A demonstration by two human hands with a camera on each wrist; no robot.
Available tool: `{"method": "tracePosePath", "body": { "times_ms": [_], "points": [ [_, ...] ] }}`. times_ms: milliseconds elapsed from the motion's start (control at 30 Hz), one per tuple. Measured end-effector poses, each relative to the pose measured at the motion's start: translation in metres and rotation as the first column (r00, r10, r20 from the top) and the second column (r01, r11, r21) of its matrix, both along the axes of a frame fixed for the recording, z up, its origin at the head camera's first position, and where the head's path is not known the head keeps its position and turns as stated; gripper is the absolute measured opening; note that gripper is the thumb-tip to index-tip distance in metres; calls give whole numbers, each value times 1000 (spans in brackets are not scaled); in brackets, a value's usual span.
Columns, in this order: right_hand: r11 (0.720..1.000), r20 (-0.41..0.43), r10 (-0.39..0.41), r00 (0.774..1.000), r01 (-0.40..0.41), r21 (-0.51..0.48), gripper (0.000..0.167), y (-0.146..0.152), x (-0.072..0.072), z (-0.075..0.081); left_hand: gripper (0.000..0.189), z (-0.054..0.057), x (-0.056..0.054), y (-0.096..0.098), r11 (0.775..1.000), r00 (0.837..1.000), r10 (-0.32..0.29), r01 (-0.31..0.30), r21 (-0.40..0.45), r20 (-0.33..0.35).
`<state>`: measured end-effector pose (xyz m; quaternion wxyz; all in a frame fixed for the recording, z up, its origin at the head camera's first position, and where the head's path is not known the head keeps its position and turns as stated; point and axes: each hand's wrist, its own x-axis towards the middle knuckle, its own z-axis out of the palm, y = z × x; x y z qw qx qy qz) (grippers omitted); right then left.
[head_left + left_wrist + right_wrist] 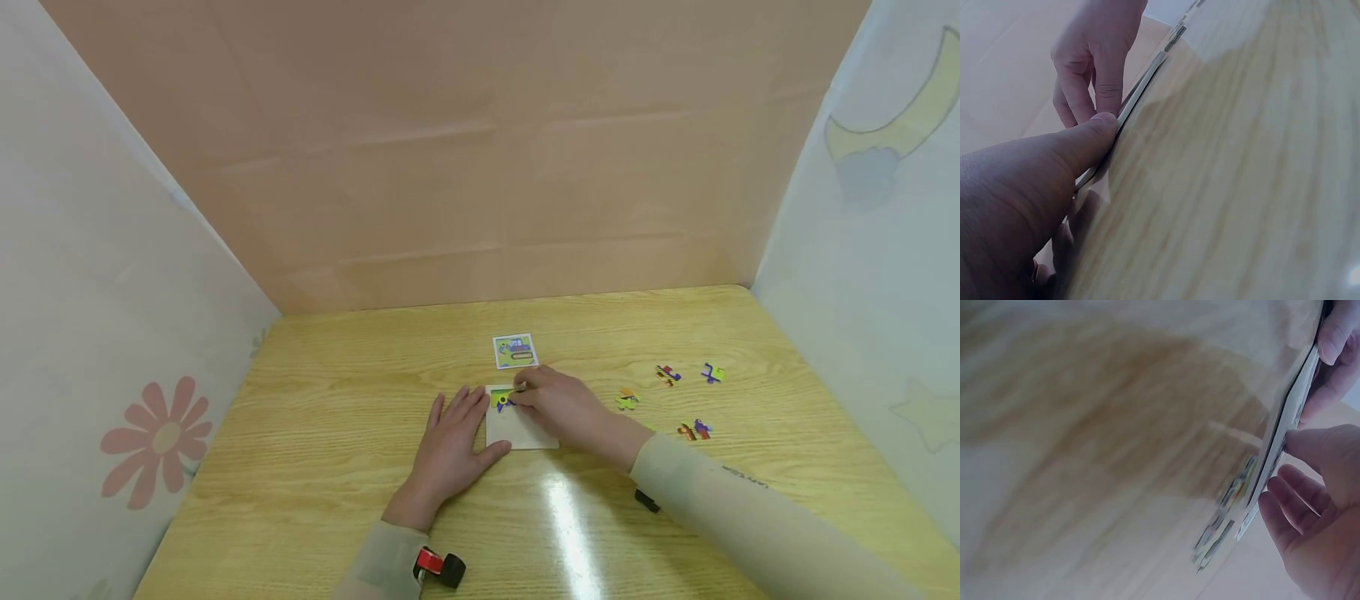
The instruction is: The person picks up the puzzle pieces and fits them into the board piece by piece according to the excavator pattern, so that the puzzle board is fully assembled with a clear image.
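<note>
My left hand (452, 446) lies at the left side of a small white puzzle board (525, 429), its thumb along the lower edge and its fingers spread by the upper left corner. In the left wrist view the left thumb (1094, 134) touches the board's edge. My right hand (566, 404) reaches over the board from the right, fingertips bent down to a green, yellow and blue puzzle piece (502, 401) in the upper left part, which they appear to pinch. The fingers partly cover it. Most of the board's visible surface is bare.
Behind the board lies a square picture card (515, 352). Loose puzzle pieces lie to the right: a green-orange one (627, 400), a red-blue one (667, 375), a blue-green one (713, 372) and red-blue pieces (695, 430). Panels surround the wooden table (337, 383) on three sides.
</note>
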<state>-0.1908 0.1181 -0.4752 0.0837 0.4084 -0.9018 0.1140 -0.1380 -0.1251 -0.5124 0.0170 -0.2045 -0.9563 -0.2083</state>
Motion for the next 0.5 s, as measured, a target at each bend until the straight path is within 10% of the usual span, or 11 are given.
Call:
{"method": "tracePosePath", "body": {
  "times_ms": [500],
  "points": [
    [998, 32, 60, 998, -60, 22, 31, 7, -3, -3, 84, 2, 0, 0, 1000, 1000, 2, -1, -4, 16]
  ]
}}
